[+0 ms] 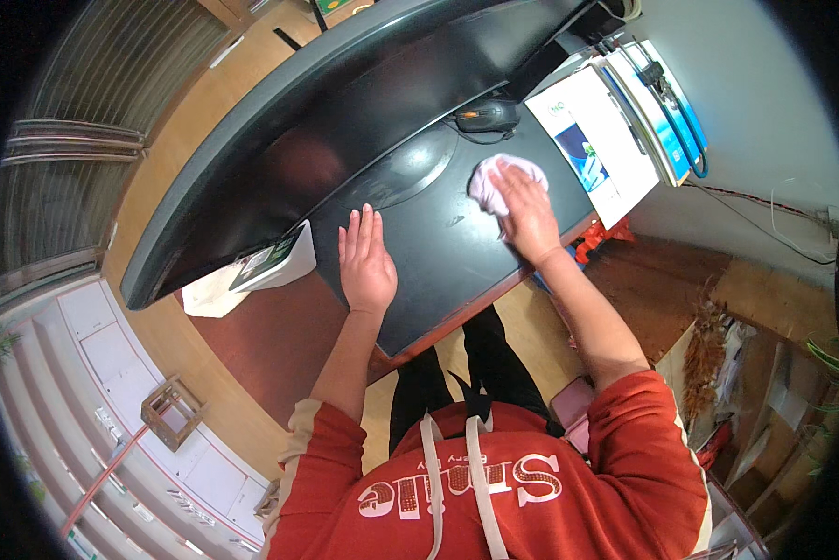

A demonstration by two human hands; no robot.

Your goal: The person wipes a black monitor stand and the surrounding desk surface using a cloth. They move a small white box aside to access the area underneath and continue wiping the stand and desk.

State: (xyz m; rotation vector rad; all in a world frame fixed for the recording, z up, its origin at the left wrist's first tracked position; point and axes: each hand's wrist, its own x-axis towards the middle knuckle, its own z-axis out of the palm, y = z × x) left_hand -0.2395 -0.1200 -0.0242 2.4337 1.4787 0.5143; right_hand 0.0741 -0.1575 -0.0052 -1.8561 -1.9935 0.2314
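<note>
My right hand (pixel 531 217) presses a crumpled pale pink cloth (pixel 488 185) against a dark desk mat (pixel 433 280), with its fingers spread over the cloth. To the left, my left hand (pixel 367 262) is held palm down with its fingers stretched out and nothing in them. It is over the mat's left part; whether it touches the surface I cannot tell. Above both hands in the picture is a wide black monitor (pixel 307 140) on a round glossy base (pixel 419 171). A black computer mouse (pixel 488 115) lies on the mat near the monitor, beyond the cloth.
A white device with a dark face (pixel 286 262) stands left of my left hand, beside a pale cloth (pixel 209 290). Papers (pixel 601 150) and stacked books (pixel 654 119) with a coiled cable (pixel 692 150) occupy the desk's right end. A red bag (pixel 598 241) is below them.
</note>
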